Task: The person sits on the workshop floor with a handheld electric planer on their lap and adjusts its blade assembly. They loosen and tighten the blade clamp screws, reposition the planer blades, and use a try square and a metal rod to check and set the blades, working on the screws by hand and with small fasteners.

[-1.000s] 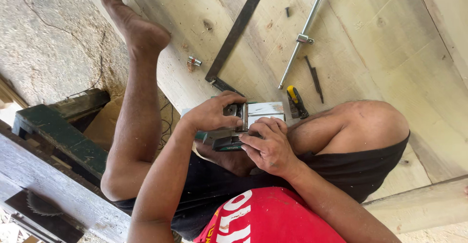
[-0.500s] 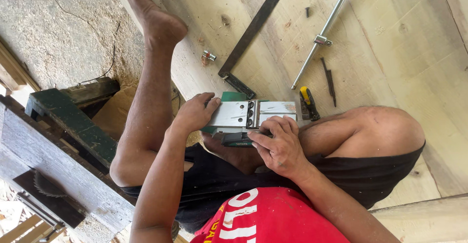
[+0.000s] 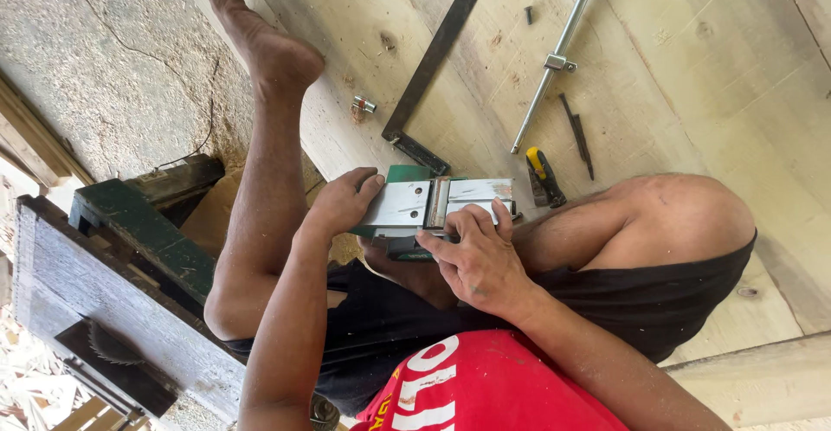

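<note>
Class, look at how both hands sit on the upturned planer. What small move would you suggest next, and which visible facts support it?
Probably press the right hand's fingers down at the slot between the planer's two metal plates. The left hand already grips the plate's far end, steadying the tool on the lap, and the right fingers lie right at that slot. The T-bar wrench lies apart on the boards, untouched.
</note>
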